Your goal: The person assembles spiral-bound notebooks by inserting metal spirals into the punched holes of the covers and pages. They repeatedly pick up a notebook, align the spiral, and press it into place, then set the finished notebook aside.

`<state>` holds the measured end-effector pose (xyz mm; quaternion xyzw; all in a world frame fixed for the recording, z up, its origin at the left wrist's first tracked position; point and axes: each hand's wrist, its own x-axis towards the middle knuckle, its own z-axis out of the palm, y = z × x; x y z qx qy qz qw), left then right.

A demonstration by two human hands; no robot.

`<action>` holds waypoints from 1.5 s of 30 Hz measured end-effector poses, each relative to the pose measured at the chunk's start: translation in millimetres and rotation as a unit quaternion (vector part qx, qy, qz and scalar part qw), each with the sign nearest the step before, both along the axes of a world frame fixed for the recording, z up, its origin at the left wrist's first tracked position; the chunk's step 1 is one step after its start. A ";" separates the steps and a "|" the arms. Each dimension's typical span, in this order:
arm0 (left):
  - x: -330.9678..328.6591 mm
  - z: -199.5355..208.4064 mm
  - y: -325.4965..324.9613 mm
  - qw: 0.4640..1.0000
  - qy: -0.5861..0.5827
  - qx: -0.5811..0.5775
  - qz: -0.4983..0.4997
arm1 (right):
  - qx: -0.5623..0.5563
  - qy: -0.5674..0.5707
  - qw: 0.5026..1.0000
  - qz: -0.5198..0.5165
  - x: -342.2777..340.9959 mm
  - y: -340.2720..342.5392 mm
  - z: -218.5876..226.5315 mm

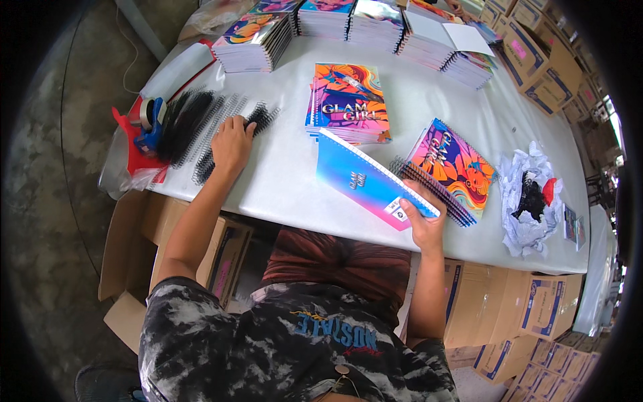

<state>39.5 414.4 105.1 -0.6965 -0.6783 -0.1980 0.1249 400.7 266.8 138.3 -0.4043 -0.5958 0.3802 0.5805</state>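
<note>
White table [281, 181]: right hand [423, 224] grips blue notebook [365, 179]; left hand [231, 142] on black coils [201, 127].

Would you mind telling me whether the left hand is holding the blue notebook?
No, the left hand rests on the black spiral coils, while the right hand holds the blue notebook.

Head camera, 1 view: steep downward look from above the white table [429, 94].
The fisheye lens faces forward across the table, bending its edges near the rim. Torso and forearms enter below the table's near edge; notebook stacks [348, 20] line its far edge. Close range.
</note>
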 end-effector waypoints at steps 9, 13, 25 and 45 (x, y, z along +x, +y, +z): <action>-10.1 -9.0 17.1 0.995 0.060 0.036 0.076 | 0.007 0.001 1.000 -0.006 -5.8 -4.3 3.6; -20.2 3.0 22.1 0.996 -0.002 0.076 0.044 | 0.027 -0.005 1.000 0.014 -4.7 -2.1 0.8; 44.9 94.9 -18.9 0.820 -0.434 -0.150 -0.343 | -0.016 0.004 0.999 -0.045 -4.4 5.4 -0.7; 74.7 110.5 -25.9 0.723 -0.497 -0.387 -0.285 | 0.086 -0.043 0.995 0.013 -3.6 8.6 0.6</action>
